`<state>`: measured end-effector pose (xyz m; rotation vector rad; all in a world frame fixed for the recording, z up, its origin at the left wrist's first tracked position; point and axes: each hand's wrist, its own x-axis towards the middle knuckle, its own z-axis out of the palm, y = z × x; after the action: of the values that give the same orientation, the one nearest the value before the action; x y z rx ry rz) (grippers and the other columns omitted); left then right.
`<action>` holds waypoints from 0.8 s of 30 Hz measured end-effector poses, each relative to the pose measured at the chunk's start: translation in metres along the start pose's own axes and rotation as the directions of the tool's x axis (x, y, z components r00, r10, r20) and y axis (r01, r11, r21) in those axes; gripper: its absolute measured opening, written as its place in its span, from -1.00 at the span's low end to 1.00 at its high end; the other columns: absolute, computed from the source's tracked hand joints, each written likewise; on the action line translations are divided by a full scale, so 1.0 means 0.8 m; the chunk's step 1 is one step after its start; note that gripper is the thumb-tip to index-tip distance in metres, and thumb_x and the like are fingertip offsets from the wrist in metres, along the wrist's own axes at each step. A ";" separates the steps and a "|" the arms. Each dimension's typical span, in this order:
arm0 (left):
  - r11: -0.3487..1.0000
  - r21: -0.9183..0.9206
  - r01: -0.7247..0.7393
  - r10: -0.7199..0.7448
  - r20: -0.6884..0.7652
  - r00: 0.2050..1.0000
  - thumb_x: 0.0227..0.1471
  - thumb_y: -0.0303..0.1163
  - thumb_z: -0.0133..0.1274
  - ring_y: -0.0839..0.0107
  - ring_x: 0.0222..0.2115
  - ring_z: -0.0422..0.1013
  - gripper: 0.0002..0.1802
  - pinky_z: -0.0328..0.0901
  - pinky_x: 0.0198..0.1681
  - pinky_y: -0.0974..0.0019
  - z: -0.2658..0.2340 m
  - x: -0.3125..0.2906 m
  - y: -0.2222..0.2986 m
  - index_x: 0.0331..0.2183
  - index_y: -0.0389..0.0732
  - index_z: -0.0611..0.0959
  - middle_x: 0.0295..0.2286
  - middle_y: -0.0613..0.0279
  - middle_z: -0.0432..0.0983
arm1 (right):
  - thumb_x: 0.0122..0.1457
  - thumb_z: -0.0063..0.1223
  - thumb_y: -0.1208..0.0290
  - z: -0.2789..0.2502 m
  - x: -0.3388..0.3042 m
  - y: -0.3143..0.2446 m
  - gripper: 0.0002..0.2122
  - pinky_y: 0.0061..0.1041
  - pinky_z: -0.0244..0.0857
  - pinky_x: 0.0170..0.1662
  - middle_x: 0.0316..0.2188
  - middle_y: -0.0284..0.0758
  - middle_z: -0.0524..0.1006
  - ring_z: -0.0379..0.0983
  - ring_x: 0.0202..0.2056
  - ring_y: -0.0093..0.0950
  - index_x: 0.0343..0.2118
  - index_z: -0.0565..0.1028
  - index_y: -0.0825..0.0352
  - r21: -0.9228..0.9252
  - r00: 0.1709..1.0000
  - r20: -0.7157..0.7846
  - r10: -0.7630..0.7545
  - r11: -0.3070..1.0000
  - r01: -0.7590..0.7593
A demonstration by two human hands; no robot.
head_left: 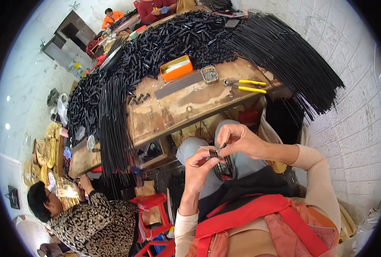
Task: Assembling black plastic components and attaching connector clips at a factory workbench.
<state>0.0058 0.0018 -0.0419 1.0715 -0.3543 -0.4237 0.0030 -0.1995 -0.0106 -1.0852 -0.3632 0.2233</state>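
Observation:
Above my lap, my left hand (197, 168) is closed with its fingers round a small black ribbed piece (213, 153). A thin pale sliver sticks out beside this piece. My right hand (243, 143) meets it from the right, thumb and forefinger pinched together at the piece's end. What that pinch holds is too small to make out. In front of my hands, on the wooden table (162, 115), lie end-cutting pliers (247, 85) with yellow handles. Left of them stand a small tin (209, 75) of tiny metal bits and an orange box (176, 68) with pale strips inside.
Black tubular parts (173, 38) are heaped across the table's far side. Long black rods lie in one bundle (289, 60) at the right and another (113, 128) overhanging the left edge. A person in a patterned top (96, 218) works at my left; two others sit at the far end.

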 end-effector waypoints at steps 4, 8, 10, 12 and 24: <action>0.999 -0.004 -0.041 0.040 -0.120 0.992 0.04 -0.60 0.12 0.31 -0.28 0.50 -0.87 0.49 -0.22 0.19 0.001 0.040 -0.004 -0.29 -0.34 0.64 -0.23 0.06 0.55 | 0.12 0.16 0.50 -0.059 0.038 -0.024 -0.88 -0.60 0.30 -0.12 -0.30 -0.35 0.53 0.43 -0.25 -0.62 -0.29 0.54 0.38 -0.371 0.992 -0.022 0.128 0.920 -0.127; 0.995 0.093 -0.046 0.064 -0.194 0.979 0.06 -0.61 0.08 0.32 -0.23 0.49 -0.89 0.50 -0.23 0.18 -0.004 0.072 0.001 -0.30 -0.32 0.61 -0.21 0.00 0.55 | 0.23 0.03 0.34 -0.214 0.113 -0.029 -0.81 -0.52 0.37 -0.23 -0.36 -0.38 0.55 0.45 -0.29 -0.61 -0.31 0.56 0.37 -0.600 0.968 -0.236 0.081 0.772 -0.211; 0.998 0.067 -0.009 0.020 -0.172 0.985 0.04 -0.65 0.08 0.28 -0.19 0.48 -0.89 0.50 -0.23 0.14 -0.005 0.076 -0.001 -0.32 -0.31 0.61 -0.19 0.00 0.54 | 0.15 0.08 0.37 -0.279 0.148 -0.039 -0.86 -0.44 0.36 -0.27 -0.47 -0.27 0.55 0.48 -0.41 -0.41 -0.34 0.55 0.34 -0.944 0.921 -0.212 -0.326 0.313 -0.106; 1.000 0.016 -0.024 0.026 -0.158 0.987 0.00 -0.67 0.10 0.24 -0.18 0.48 -0.88 0.51 -0.22 0.10 -0.011 0.082 -0.002 -0.34 -0.30 0.61 -0.17 0.01 0.53 | 0.10 0.12 0.39 -0.320 0.177 -0.046 -0.87 -0.39 0.35 -0.25 -0.45 -0.24 0.53 0.46 -0.37 -0.33 -0.34 0.51 0.33 -0.974 0.895 -0.198 -0.400 0.183 -0.134; 0.988 -0.082 0.130 -0.141 -0.149 0.979 -0.05 -0.70 0.13 0.21 -0.13 0.47 -0.86 0.48 -0.15 0.13 -0.029 0.080 0.024 -0.51 -0.31 0.51 -0.12 -0.11 0.51 | 0.07 0.12 0.46 -0.323 0.209 -0.034 -0.78 -0.37 0.32 -0.20 -0.37 -0.19 0.44 0.40 -0.28 -0.20 -0.19 0.49 0.33 -0.965 0.845 0.175 -0.505 -0.256 0.047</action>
<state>0.0755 -0.0045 -0.0302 1.0542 -0.1273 -0.4681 0.2590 -0.3649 -0.0641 -2.6091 -0.4999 -0.9733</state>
